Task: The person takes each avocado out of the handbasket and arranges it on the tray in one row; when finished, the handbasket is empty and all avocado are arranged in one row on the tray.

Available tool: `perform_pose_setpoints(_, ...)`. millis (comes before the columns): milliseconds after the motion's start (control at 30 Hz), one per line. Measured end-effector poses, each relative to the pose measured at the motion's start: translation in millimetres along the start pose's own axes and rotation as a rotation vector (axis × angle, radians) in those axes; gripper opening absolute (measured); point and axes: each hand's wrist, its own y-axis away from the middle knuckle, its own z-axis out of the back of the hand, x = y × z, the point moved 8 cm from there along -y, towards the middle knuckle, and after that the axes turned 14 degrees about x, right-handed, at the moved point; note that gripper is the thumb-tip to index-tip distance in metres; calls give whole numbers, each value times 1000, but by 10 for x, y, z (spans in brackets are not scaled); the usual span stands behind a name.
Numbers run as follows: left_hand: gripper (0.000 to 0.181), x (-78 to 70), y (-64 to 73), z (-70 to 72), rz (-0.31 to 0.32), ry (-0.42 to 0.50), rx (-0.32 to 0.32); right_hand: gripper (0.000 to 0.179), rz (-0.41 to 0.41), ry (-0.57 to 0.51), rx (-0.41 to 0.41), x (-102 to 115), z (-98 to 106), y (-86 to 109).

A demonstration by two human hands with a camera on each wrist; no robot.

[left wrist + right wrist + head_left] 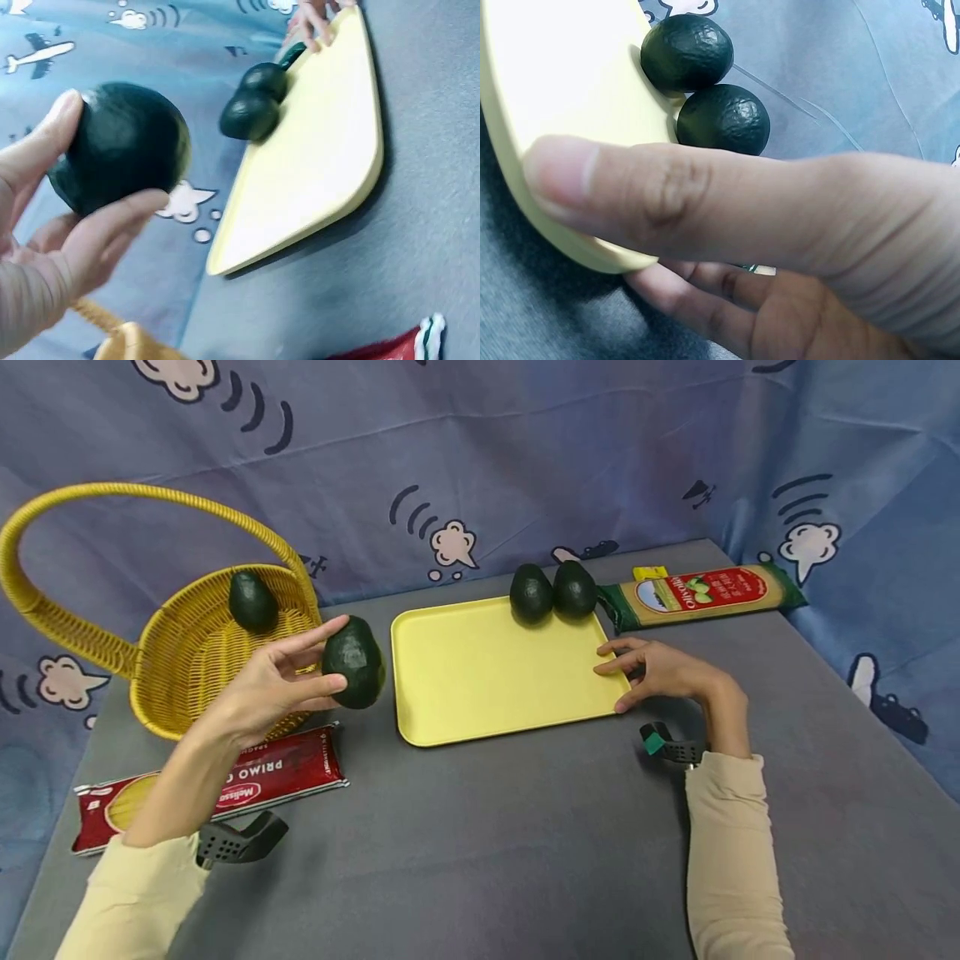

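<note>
My left hand holds a dark green avocado between thumb and fingers, in the air between the yellow wicker basket and the yellow tray. Another avocado lies inside the basket. Two more, a left avocado and a right avocado, sit side by side at the tray's far right corner. At the tray's right end, my right hand grips the edge, its thumb by the near corner and its fingers spread along the rim.
A red spaghetti pack lies in front of the basket, partly under my left forearm. Behind my right hand rests a green-and-red pasta pack, with a small yellow packet behind it. A patterned blue cloth hangs along the back. The basket's tall handle arches up.
</note>
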Motion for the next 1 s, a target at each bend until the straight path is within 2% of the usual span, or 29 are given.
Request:
perform_pose_setpoints(200, 69, 164, -347, -57, -39, -10, 66, 61, 2, -7, -8, 3, 14, 24)
perform_pose_setpoints(400, 70, 300, -701, -49, -18, -50, 97, 59, 33, 4, -27, 28, 26, 60)
perform_pose_setpoints(633, 68, 518, -1015, 13, 13, -44, 152, 58, 40, 4, -23, 24, -27, 64)
perform_pose_setpoints(833, 68, 664, -1215, 131, 46, -14, 129, 58, 16, -5, -34, 17, -25, 70)
perform_pose_setpoints(1000, 68, 681, -1336, 216, 58, 1, 98, 57, 21, -4, -39, 45, -1, 79)
